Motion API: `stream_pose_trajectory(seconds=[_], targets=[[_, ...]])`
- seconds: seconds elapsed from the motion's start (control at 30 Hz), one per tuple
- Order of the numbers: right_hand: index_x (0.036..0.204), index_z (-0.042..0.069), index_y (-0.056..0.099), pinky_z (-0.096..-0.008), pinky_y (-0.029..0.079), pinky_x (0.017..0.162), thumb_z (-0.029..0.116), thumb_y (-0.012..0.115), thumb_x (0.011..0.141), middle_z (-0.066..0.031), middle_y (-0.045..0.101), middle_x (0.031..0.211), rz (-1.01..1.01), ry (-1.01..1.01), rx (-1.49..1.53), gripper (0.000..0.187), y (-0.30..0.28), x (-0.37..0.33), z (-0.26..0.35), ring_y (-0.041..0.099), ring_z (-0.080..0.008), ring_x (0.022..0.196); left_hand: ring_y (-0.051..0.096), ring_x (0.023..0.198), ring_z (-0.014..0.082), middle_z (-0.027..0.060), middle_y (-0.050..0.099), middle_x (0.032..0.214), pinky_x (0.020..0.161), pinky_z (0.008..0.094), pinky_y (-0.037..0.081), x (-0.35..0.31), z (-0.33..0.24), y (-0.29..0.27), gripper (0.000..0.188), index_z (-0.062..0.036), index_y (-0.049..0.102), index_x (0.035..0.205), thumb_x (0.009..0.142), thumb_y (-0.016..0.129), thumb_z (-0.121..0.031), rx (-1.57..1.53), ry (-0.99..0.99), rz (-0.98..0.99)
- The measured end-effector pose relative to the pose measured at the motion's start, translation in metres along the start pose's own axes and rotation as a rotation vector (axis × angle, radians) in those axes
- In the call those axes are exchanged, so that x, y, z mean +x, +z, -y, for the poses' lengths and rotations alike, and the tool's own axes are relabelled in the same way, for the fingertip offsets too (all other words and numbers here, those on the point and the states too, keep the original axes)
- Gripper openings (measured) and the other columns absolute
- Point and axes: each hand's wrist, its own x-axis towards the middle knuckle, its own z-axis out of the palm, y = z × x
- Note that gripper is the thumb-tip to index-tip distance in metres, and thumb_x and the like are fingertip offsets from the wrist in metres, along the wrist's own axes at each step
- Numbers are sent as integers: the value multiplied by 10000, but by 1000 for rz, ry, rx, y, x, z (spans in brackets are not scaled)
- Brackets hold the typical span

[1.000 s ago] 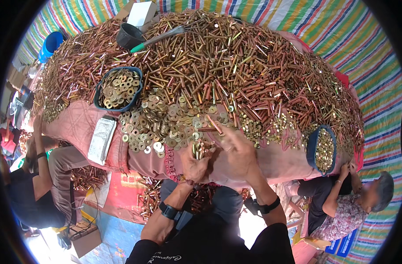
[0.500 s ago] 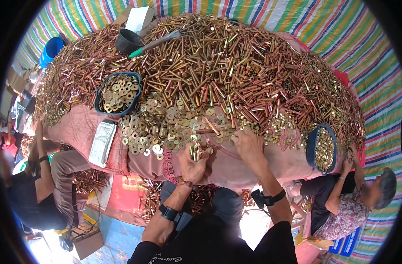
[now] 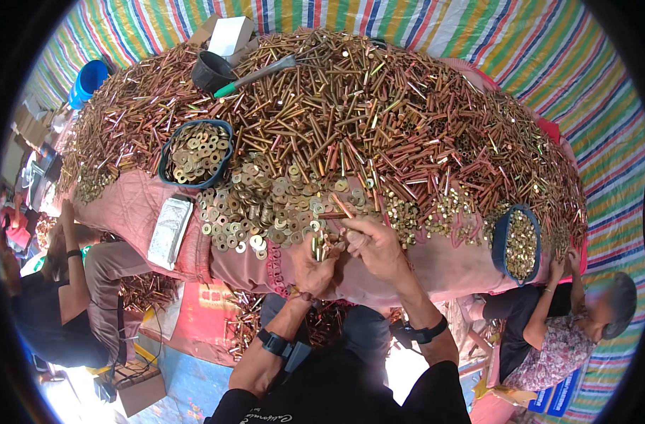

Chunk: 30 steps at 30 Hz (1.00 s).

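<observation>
My left hand is closed around several short brass-coloured bolts, their ends standing up between thumb and fingers. Right beside it, my right hand has its thumb and fingers pinched together; whatever is between them is too small or hidden to name. Both hands are over the near edge of a pink cloth cover. Just beyond the left hand lies a heap of flat washers. Small brass-coloured nuts are scattered beyond the right hand.
A large pile of copper-coloured metal rods fills the far side. Around it are a washer-filled tub, a nut-filled tub, a black bucket, a green-handled rake and a silvery block. People work left and right.
My right hand has moved left and nearer, from the loose nuts to beside my left hand. The left hand stays nearly in place with the bolts. The whole view has shifted slightly.
</observation>
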Motion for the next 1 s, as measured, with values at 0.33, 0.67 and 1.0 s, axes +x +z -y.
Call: stream_pose_trajectory(seconds=[0.33, 0.67, 1.0], targets=[[1338, -25, 673, -276, 612, 775, 91, 666, 1067, -88, 765, 1063, -117, 45, 34, 295, 0, -8, -7, 743, -150, 880, 682, 796, 120, 57, 760, 875, 746, 308, 560, 1, -10, 2, 207, -23, 715, 1058, 890, 811, -98, 62, -34, -10], [1285, -31, 711, -294, 572, 843, 70, 692, 1039, -100, 740, 1096, -42, -182, -135, 266, -3, 5, 8, 710, -178, 973, 669, 907, 92, 13, 725, 992, 820, 261, 562, 0, -9, -2, 232, -8, 672, 1092, 897, 777, 60, 31, -114, 53], [1076, -21, 723, -329, 563, 758, 53, 765, 960, -125, 724, 981, -110, -234, -314, 144, 6, 10, 15, 712, -219, 865, 637, 860, 84, -3, 703, 936, 787, 262, 539, 0, -12, -2, 219, -16, 671, 1074, 898, 780, 57, 83, -78, 45]])
